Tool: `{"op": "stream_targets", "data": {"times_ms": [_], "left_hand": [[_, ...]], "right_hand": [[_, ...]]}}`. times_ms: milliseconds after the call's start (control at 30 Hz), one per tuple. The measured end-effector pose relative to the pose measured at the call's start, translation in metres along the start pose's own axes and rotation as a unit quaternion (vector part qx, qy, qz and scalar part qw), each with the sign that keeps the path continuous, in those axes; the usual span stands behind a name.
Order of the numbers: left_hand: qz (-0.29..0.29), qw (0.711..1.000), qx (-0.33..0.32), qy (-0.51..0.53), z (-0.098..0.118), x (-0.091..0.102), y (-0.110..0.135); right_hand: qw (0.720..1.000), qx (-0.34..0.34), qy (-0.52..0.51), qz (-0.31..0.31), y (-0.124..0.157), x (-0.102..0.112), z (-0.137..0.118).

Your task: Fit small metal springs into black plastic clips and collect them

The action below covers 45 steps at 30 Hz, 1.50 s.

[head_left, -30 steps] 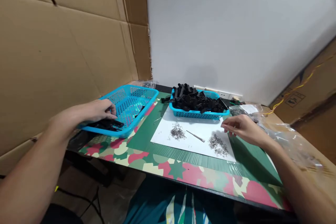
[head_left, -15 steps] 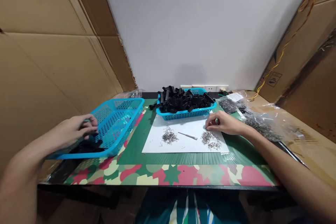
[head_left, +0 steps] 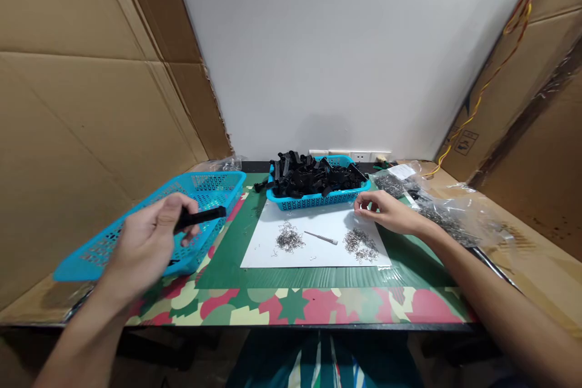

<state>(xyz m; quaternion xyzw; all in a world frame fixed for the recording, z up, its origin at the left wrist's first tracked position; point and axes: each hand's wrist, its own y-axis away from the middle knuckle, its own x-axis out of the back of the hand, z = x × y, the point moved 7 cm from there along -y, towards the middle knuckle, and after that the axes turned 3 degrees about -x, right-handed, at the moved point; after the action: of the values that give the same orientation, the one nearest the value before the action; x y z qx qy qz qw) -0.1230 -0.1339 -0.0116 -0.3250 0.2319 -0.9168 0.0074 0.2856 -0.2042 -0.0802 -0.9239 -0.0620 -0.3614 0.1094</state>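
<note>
Over the left blue basket (head_left: 236, 185), my left hand (head_left: 152, 239) is closed on a long black plastic part (head_left: 207, 216) that points to the right. My right hand (head_left: 384, 211) hovers at the right edge of the white paper sheet (head_left: 259, 257), thumb and fingertips together; whatever they pinch is too small to make out. Just below it lies a heap of small metal pieces (head_left: 360, 245), perhaps springs or bent wires. A second such heap (head_left: 290, 239) is further left, and between the two lies a thin metal tool (head_left: 321, 237).
Behind the paper stands a blue basket (head_left: 313, 202) piled with black plastic parts (head_left: 313, 176). Clear bags of small metal pieces (head_left: 443, 221) lie on the right. Cardboard walls (head_left: 91, 103) rise on both sides, and a yellow-brown cable (head_left: 482, 97) hangs at the right.
My left hand has lifted out of the left basket and moved right, with the black plastic part in it. My right hand has risen slightly off the right heap. The view has shifted a little.
</note>
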Motion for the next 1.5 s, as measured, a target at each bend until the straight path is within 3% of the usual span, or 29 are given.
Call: {"op": "stream_targets", "data": {"times_ms": [133, 300, 433, 567, 767, 967, 1133, 1333, 1500], "left_hand": [[-0.082, 0.976, 0.027, 0.199, 0.022, -0.055, 0.038], [-0.155, 0.942, 0.073, 0.289, 0.043, -0.116, 0.079], [-0.195, 0.933, 0.043, 0.300, 0.052, -0.144, 0.099], [-0.188, 0.951, 0.007, 0.245, 0.049, -0.146, 0.104], [-0.232, 0.956, -0.025, 0.177, 0.054, -0.148, 0.107], [-0.220, 0.958, -0.030, 0.184, 0.053, -0.148, 0.108], [-0.193, 0.942, 0.015, 0.276, 0.047, -0.148, 0.106], [-0.137, 0.927, 0.035, 0.347, 0.052, -0.140, 0.099], [-0.141, 0.916, 0.071, 0.368, 0.056, -0.142, 0.097]], "right_hand": [[1.000, 0.008, 0.017, -0.007, 0.001, -0.002, -0.006], [0.994, 0.012, 0.109, -0.004, 0.001, -0.005, 0.002], [0.988, 0.004, 0.151, -0.004, 0.003, -0.001, 0.009], [0.984, -0.004, 0.176, -0.006, 0.005, 0.006, 0.014], [0.983, -0.017, 0.176, -0.041, 0.007, 0.001, 0.019], [0.987, -0.008, 0.159, -0.036, 0.009, 0.002, 0.016], [1.000, -0.002, 0.012, -0.008, 0.011, 0.004, -0.003], [0.971, 0.016, -0.237, -0.036, 0.011, -0.029, -0.035], [0.974, 0.022, -0.224, -0.002, 0.014, -0.045, -0.049]]}}
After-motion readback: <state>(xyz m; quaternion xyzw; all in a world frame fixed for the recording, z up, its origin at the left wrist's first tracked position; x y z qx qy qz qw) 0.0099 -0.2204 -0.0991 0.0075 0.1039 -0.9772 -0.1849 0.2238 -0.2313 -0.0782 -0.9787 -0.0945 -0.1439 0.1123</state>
